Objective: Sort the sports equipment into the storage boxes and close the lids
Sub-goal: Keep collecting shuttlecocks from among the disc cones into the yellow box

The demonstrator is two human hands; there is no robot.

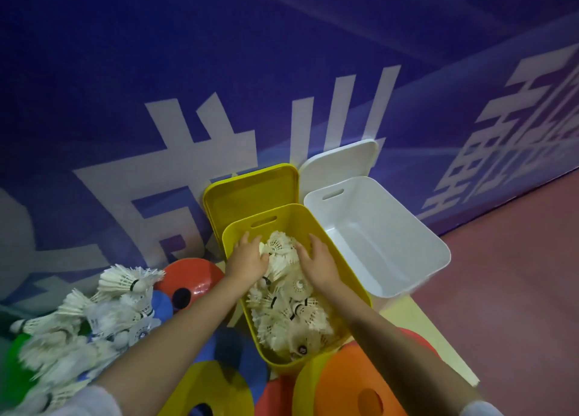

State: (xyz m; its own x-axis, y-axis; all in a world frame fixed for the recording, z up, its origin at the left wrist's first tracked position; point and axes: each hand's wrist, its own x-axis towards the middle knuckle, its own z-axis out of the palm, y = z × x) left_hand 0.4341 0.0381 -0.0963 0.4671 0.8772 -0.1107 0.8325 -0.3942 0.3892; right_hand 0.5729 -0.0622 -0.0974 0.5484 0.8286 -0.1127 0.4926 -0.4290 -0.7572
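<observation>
yellow box [233, 237]: shuttlecocks [283, 315], both hands | white box [416, 237]: bare

A sports hall or indoor court, by the look of it. A long purple wall banner [282, 71] with large white characters runs along a reddish court floor [517, 274]. At the banner's foot lie heaps of feather shuttlecocks [94, 315], flat coloured training discs [191, 277], and open plastic storage boxes [376, 227].

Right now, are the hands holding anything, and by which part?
Both hands rest on the shuttlecocks in the yellow box; whether any is held cannot be told.
</observation>
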